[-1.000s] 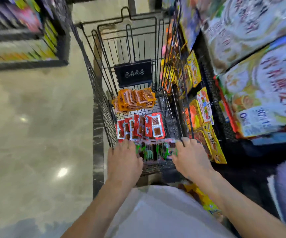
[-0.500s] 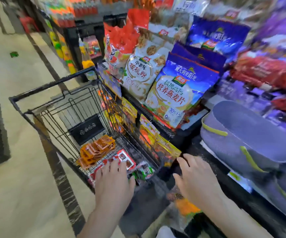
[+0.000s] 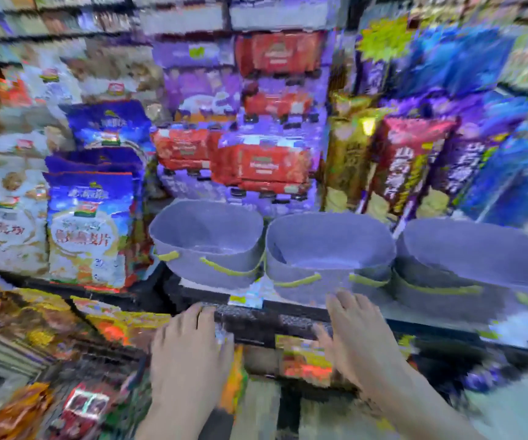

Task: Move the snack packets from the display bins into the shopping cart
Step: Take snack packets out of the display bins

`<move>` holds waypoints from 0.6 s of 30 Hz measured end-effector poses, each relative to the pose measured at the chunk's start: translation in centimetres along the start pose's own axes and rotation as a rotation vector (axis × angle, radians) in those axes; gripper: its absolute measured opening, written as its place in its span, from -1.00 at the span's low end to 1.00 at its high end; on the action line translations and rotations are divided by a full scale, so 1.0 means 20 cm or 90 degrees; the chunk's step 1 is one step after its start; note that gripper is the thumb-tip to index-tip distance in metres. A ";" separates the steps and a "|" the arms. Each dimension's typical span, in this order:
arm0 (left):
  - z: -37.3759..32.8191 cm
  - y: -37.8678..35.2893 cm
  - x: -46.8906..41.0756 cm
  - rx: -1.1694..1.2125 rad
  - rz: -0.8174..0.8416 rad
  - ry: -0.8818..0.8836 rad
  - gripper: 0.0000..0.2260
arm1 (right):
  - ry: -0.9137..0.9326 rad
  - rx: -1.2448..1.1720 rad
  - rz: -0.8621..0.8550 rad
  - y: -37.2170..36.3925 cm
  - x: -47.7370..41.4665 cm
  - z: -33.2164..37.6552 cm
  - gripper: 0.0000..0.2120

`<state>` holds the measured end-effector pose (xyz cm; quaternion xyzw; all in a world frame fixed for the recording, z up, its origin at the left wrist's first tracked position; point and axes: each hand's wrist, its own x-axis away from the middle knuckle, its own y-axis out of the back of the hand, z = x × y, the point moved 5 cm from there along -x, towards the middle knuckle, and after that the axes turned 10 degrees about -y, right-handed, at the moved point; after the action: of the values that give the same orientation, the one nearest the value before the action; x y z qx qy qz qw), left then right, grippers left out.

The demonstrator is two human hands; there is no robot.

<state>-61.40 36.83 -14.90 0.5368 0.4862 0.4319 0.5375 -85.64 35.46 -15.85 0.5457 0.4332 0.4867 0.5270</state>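
A wall of shop shelving [image 3: 193, 23] filled the far side, packed with goods and badly smeared by blur. Big blue-and-white bags [image 3: 88, 230] stood upright at the left, stacked red packs [image 3: 262, 166] sat in the middle, and tall dark bags [image 3: 405, 163] leaned at the right.

On the lower shelf, three grey felt bins stood side by side, just touching: the left bin [image 3: 218, 265], the middle bin [image 3: 304, 268] and the right bin [image 3: 447, 281]. The dark shelf edge [image 3: 256, 315] ran in front of them.

Near the camera, the left hand [image 3: 193, 354] and the right hand [image 3: 361, 341] reached toward that edge, each grip wide, fingers straight and holding nothing. Whether they touched the edge could not be told.

An orange snack packet [image 3: 18, 411] and a red snack packet [image 3: 81, 408] lay at the near left, below the shelf; blur hid what held them.
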 end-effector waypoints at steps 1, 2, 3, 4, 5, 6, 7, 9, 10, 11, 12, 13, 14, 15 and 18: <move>-0.15 0.00 -0.04 0.011 0.010 -0.023 -0.45 | -0.024 0.003 0.000 0.00 -0.01 -0.16 -0.46; -0.30 -0.01 -0.08 0.014 0.016 -0.051 -0.45 | -0.050 -0.002 -0.002 0.00 -0.01 -0.31 -0.48; -0.45 -0.02 -0.10 0.010 0.017 -0.079 -0.46 | -0.077 -0.011 -0.002 0.00 -0.01 -0.47 -0.49; -0.58 -0.04 -0.12 0.006 0.019 -0.107 -0.47 | -0.103 -0.020 -0.002 0.00 0.01 -0.61 -0.49; -0.72 -0.05 -0.13 0.009 0.018 -0.134 -0.47 | -0.123 -0.022 -0.005 0.01 0.04 -0.74 -0.51; -0.84 -0.06 -0.14 0.013 0.018 -0.162 -0.47 | -0.142 -0.016 -0.010 0.02 0.08 -0.86 -0.54; -0.97 -0.06 -0.16 0.014 0.023 -0.192 -0.46 | -0.165 -0.009 -0.011 0.03 0.11 -0.98 -0.55; -1.20 -0.06 -0.20 0.013 0.023 -0.253 -0.43 | -0.227 -0.021 -0.016 0.07 0.17 -1.17 -0.55; -1.29 -0.06 -0.22 0.013 0.030 -0.281 -0.43 | -0.261 -0.041 -0.022 0.08 0.20 -1.27 -0.56; -1.38 -0.05 -0.24 0.014 0.045 -0.307 -0.46 | -0.291 -0.057 -0.031 0.07 0.22 -1.35 -0.57; -1.45 -0.04 -0.26 0.012 0.058 -0.322 -0.51 | -0.319 -0.070 -0.030 0.07 0.25 -1.42 -0.58; -1.51 -0.04 -0.29 0.002 0.060 -0.332 -0.55 | -0.339 -0.074 -0.015 0.06 0.27 -1.49 -0.57; -1.57 -0.04 -0.32 -0.008 0.046 -0.342 -0.57 | -0.352 -0.069 -0.007 0.04 0.28 -1.54 -0.54; -1.62 -0.04 -0.36 -0.006 0.030 -0.359 -0.56 | -0.362 -0.062 0.002 0.02 0.28 -1.59 -0.50; -1.76 -0.04 -0.51 0.013 0.011 -0.389 -0.50 | -0.380 -0.069 -0.026 0.01 0.26 -1.71 -0.49</move>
<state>-97.77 32.31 -13.44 0.6517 0.3016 0.2500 0.6495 -118.68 45.74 -16.25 0.6270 0.2435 0.3164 0.6690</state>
